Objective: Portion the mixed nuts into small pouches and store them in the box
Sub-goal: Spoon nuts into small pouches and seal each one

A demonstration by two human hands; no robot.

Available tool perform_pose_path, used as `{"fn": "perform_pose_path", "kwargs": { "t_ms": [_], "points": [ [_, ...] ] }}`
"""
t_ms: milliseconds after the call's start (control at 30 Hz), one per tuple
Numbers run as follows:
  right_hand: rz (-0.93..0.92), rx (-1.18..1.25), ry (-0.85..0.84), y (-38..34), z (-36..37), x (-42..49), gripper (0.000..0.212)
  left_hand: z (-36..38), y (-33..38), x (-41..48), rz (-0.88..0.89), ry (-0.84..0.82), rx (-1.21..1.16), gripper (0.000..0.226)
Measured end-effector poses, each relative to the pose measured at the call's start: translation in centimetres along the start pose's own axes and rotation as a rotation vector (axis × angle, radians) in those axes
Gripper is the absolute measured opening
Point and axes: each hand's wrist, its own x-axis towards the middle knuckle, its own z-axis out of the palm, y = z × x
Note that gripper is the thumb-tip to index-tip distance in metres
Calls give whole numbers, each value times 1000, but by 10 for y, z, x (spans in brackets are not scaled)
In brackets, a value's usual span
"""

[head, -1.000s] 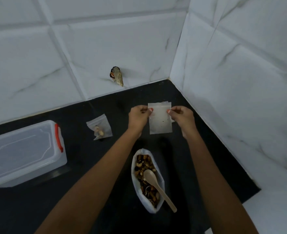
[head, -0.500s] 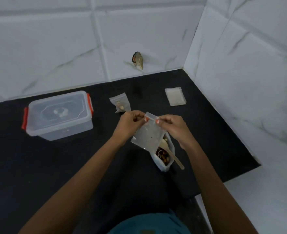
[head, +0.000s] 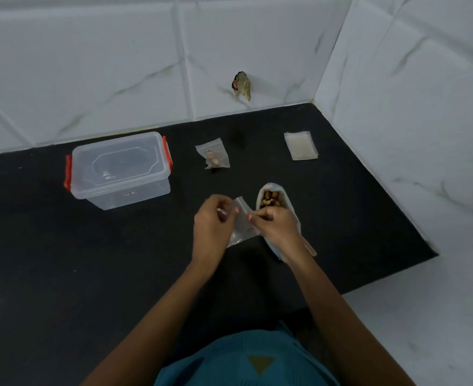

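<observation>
Listing the head view, the only one supplied.

Item in hand: small clear plastic pouch (head: 243, 227), apparently empty. It is held tilted above the black tabletop (head: 90, 260), just left of the nut bag. Its top edge is pinched by the left hand (head: 214, 222) and the right hand (head: 275, 228). Both grips are narrow, thumb against fingertips, and closed on the pouch rim.

Change noted: a second ago this pouch was held flat by its upper corners, farther out. It has since been drawn in beside the nuts. The mouth is judged to be in course of being pulled open, and filling is not yet begun.

Containers:
- White open-topped bag of mixed nuts (head: 271, 186), partly hidden by the right hand. Brown and pale nuts are seen inside. A pale wooden spoon handle (head: 311, 248) projects at its near end.
- Clear pouch holding a few nuts (head: 214, 157), laid flat beyond the hands. One portion is judged done.
- Stack of flat empty pouches (head: 301, 146), far right.
- Clear rectangular plastic box with red clips (head: 121, 168), at left with its lid on. No pouch can be made out inside.
</observation>
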Motion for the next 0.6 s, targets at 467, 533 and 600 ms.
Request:
{"fn": "perform_pose_path", "kwargs": {
  "t_ms": [467, 533, 600],
  "points": [
    [-79, -53, -85, 4, 5, -6, 15, -9, 2, -5, -324, -213, -392, 11],
    [-72, -9, -112, 2, 2, -7, 6, -12, 1, -2, -361, -240, -418, 10],
    [-70, 23, -82, 0, -1, -6, 4, -14, 1, 0, -357, -260, -384, 10]
  ]
}}
